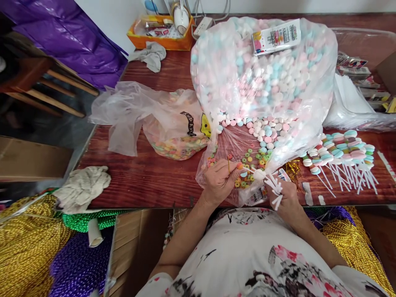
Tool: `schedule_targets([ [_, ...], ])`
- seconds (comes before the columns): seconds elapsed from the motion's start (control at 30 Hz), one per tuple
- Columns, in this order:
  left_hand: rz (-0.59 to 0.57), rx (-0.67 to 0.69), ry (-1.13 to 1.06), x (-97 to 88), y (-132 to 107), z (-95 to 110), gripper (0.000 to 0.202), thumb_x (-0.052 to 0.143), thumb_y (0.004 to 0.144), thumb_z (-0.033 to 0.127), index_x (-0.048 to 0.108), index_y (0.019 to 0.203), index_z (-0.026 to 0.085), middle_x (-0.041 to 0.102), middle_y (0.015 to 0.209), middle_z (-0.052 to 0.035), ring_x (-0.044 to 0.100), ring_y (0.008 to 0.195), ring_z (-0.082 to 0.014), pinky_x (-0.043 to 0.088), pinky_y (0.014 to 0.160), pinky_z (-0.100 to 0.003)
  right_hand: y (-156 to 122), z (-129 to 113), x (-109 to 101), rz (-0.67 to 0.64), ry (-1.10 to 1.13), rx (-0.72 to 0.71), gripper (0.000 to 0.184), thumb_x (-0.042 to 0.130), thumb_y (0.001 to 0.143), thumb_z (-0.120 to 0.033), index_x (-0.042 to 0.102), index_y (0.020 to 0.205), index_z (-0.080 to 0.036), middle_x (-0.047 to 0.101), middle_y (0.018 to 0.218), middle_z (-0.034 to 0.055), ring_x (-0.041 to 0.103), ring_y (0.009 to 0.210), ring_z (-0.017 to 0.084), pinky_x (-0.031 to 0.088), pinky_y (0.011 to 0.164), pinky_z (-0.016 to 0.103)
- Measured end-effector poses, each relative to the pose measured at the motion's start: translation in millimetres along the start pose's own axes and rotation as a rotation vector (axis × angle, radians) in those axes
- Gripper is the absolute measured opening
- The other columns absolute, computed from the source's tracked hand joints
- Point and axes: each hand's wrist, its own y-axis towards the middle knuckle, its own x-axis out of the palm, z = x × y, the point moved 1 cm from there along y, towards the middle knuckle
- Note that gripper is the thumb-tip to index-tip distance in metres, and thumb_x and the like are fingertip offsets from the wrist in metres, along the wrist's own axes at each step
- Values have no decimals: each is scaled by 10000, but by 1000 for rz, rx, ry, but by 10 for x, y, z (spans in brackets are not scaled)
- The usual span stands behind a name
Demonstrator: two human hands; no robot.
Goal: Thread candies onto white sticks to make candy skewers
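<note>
My left hand [219, 179] is closed in a pinch on a small orange ring candy [239, 166] at the tip of a white stick. My right hand [286, 198] is closed round a bundle of white sticks [274, 185], one carrying a white round candy. Both hands rest at the near table edge over an open clear plastic bag [266, 82] full of pink, blue and white round candies. Loose coloured ring candies [250, 159] lie on the plastic in front of my hands.
Finished candy sticks [340, 150] lie in a pile to the right. A second bag of ring candies [173, 123] sits left of centre. A grey cloth [82, 187] lies at the table's left corner, an orange tray [161, 35] at the back. Gold, green and purple tinsel [31, 247] is below.
</note>
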Motion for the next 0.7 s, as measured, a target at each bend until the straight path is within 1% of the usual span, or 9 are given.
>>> schedule_targets([
  [0.1, 77, 50, 37, 32, -23, 64, 198, 701, 925, 186, 758, 1110, 226, 785, 882, -36, 716, 766, -151, 575, 733, -270, -42, 3, 128, 47, 109, -1, 268, 623, 908, -185, 707, 1160, -219, 732, 905, 76, 679, 753, 222, 525, 705, 331],
  [0.17, 56, 83, 20, 25, 3, 98, 284, 696, 915, 180, 733, 1193, 225, 788, 954, -59, 729, 841, -172, 588, 772, -287, -29, -8, 164, 32, 142, 14, 215, 646, 909, -213, 718, 1112, -219, 713, 859, 62, 653, 714, 206, 517, 677, 323],
  [0.23, -60, 63, -53, -5, 72, 88, 411, 720, 889, 213, 685, 1299, 225, 782, 1039, -79, 732, 894, -193, 599, 799, -307, 27, -31, 137, 44, 158, 56, 98, 625, 937, -241, 711, 978, -218, 658, 752, 26, 586, 636, 174, 480, 622, 301],
  [0.3, -225, -8, -133, -57, 173, 11, 519, 715, 870, 222, 633, 1382, 228, 767, 1118, -88, 728, 915, -198, 601, 798, -311, 118, -55, 63, 104, 152, 128, 187, 589, 978, -285, 658, 817, -217, 549, 637, -10, 486, 572, 147, 418, 570, 286],
  [0.37, -341, -97, -103, -130, 285, -124, 563, 646, 868, 170, 602, 1427, 222, 755, 1149, -93, 721, 917, -199, 594, 818, -321, 213, -65, -25, 201, 143, 195, 308, 579, 1002, -334, 589, 718, -216, 458, 588, -28, 418, 559, 134, 368, 548, 283],
  [0.43, -375, -161, 57, -210, 382, -272, 567, 575, 842, 103, 629, 1400, 191, 753, 1114, -106, 711, 930, -220, 579, 865, -359, 273, -50, -91, 302, 185, 224, 357, 581, 1015, -360, 550, 692, -213, 422, 579, -38, 388, 553, 122, 333, 536, 282],
  [0.53, -382, -190, 231, -272, 440, -377, 403, 543, 839, 85, 738, 1185, 155, 755, 974, -104, 696, 896, -236, 559, 860, -378, 257, 21, -111, 368, 293, 225, 330, 574, 1032, -351, 569, 737, -204, 413, 581, -52, 373, 538, 108, 310, 532, 280],
  [0.6, -431, -208, 157, -233, 402, -327, 259, 548, 908, 136, 758, 1057, 168, 750, 902, -73, 688, 829, -202, 550, 798, -327, 191, 78, -78, 361, 318, 231, 293, 580, 1033, -340, 603, 778, -198, 427, 591, -52, 382, 543, 105, 313, 537, 280],
  [0.7, -615, -203, 99, -62, 253, -146, 183, 571, 968, 217, 750, 997, 187, 724, 879, -53, 665, 806, -181, 535, 764, -299, 71, 143, -9, 339, 350, 258, 297, 569, 1036, -353, 617, 787, -197, 445, 604, -43, 392, 545, 106, 314, 528, 276],
])
